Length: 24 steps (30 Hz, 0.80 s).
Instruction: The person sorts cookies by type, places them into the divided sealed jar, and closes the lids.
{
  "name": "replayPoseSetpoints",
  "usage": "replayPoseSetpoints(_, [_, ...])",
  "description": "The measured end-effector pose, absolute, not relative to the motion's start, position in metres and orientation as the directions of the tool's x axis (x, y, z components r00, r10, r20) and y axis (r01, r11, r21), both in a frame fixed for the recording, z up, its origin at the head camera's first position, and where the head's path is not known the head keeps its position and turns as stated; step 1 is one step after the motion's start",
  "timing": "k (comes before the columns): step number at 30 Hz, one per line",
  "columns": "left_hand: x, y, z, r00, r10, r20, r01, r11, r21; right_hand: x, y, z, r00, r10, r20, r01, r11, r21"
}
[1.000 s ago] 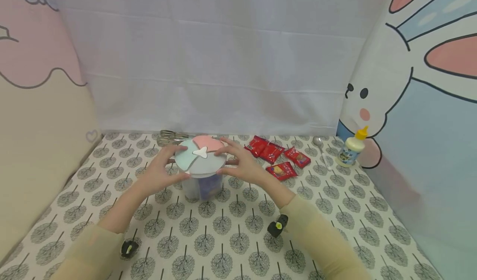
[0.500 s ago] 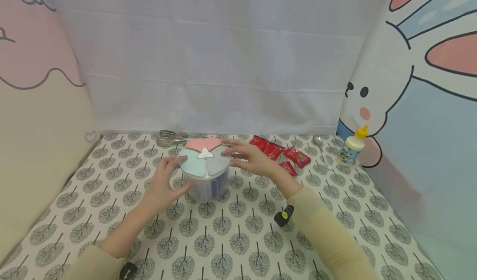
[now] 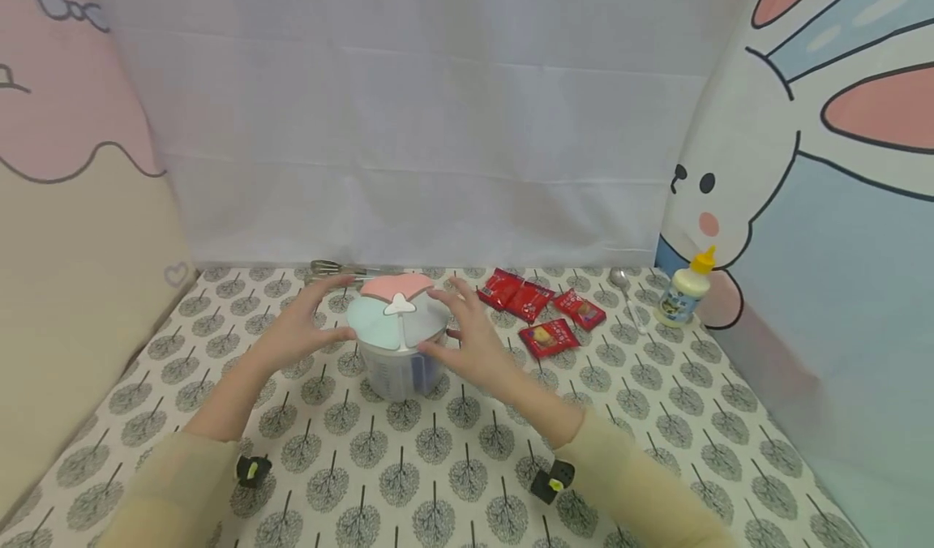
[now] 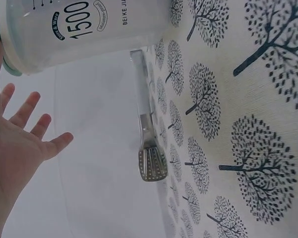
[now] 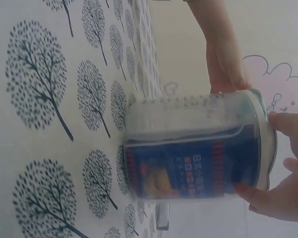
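"How is your grip?"

"My left hand [image 3: 295, 333] is spread wide at the left of the clear jar [image 3: 397, 376], thumb by the rim; whether it touches, I can't tell. My right hand [image 3: 474, 341] is bent in from the jar's right, holding the edge of the lid [image 3: 375, 321] between thumb and fingers."

"And the jar itself?"

"It stands upright between my hands on the tree-print cloth [image 3: 365, 499], the lid on top in pink, mint and grey. A blue packet [image 5: 198, 161] shows through its wall on my right side."

"What lies round it?"

"Behind the jar, toward its left, a metal utensil [image 4: 146, 119]. To the jar's right, four red packets [image 3: 550, 338]; farther right of it, a spoon [image 3: 619, 278], then a yellow-capped bottle [image 3: 682, 298]."
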<state>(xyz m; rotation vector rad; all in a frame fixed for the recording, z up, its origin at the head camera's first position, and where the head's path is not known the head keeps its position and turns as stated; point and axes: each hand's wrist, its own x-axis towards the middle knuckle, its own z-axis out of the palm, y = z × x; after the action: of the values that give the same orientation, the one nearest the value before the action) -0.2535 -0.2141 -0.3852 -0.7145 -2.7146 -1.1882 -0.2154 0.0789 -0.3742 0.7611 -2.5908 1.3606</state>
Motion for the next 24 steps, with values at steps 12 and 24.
replayPoseSetpoints(12, [-0.268, -0.215, -0.388, -0.842, 0.512, 0.170, 0.441, 0.473, 0.763, -0.206, 0.064, -0.393, -0.909, -0.316, 0.273, -0.407, 0.522, -0.750])
replayPoseSetpoints(24, [-0.240, -0.191, -0.394, -0.898, 0.348, 0.271, 0.413, 0.451, 0.791, -0.246, 0.092, -0.391, -0.806, -0.523, 0.278, -0.526, 0.416, -0.742])
